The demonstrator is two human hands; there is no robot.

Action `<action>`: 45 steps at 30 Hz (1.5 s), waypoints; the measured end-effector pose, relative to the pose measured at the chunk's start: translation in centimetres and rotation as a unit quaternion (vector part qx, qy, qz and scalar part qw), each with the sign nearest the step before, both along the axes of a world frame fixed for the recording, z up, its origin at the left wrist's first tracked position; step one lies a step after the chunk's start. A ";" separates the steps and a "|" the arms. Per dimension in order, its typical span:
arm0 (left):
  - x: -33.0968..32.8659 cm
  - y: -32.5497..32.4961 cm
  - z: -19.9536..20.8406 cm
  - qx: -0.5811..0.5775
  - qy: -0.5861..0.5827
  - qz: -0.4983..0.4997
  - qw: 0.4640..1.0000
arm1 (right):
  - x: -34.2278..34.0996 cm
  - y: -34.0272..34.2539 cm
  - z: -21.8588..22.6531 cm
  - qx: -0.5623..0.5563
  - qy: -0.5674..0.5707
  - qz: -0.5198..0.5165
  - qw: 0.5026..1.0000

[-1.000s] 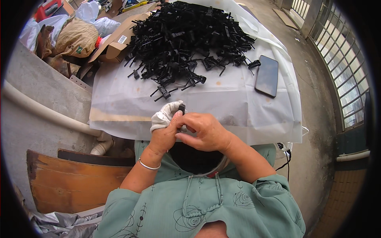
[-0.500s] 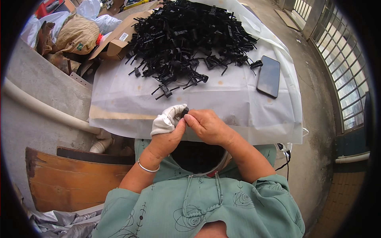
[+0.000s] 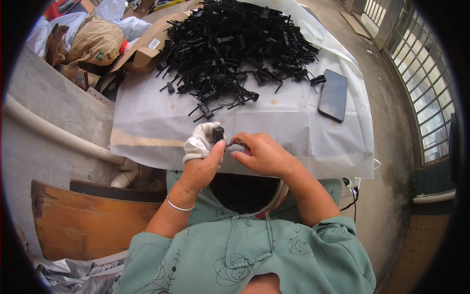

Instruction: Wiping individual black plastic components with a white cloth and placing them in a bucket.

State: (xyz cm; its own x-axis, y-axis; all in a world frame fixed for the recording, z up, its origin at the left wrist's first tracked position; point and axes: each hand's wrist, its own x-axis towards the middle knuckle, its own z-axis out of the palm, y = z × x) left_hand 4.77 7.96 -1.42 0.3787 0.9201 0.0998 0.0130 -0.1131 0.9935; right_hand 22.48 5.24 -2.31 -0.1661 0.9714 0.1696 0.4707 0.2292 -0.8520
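I see the left hand (image 3: 201,156) gripping a black part (image 3: 218,134) by the near edge of the white sheet (image 3: 274,127), which spreads toward the far pile (image 3: 235,46); the right hand (image 3: 262,154) pinches a thin dark strip (image 3: 238,143)

The left hand (image 3: 201,159), a white glove (image 3: 197,145) covering its fingers and its thumb bare, has its grip closed around a blocky black part (image 3: 218,133) above the near edge of the counter (image 3: 161,112). Close by, the bare right hand (image 3: 264,154) pinches a slim dark piece (image 3: 238,143); whether it joins the part is unclear. Beyond lies a large heap of black clips (image 3: 235,49) on white sheeting, with a phone (image 3: 332,95) at its right and a cardboard box (image 3: 145,56) at its left. Below the hands, a dark round container (image 3: 242,193) sits at the person's lap.
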 end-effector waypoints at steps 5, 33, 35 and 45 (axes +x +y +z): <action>0.0 -0.2 0.7 -0.084 -0.052 -0.011 0.995 | 0.6 0.1 0.2 0.077 -0.032 0.017 0.996; 0.4 -0.7 0.1 0.211 0.187 -0.030 0.959 | -1.5 -0.3 0.2 -0.004 0.059 0.046 0.997; 0.0 -1.1 1.5 0.135 0.211 -0.059 0.966 | -1.6 -0.3 0.1 -0.022 0.062 0.062 0.996; -2.5 5.0 2.7 0.373 0.443 0.052 0.813 | 1.3 -0.3 1.6 -0.024 0.002 -0.012 1.000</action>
State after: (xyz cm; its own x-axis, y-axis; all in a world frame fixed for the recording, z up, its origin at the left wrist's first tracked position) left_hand 2.24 13.00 1.29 0.5297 0.7608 0.3750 0.7353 -0.6323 0.2440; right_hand 23.79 4.98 -0.71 -0.1413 0.9822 0.1238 0.4723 0.1768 -0.8635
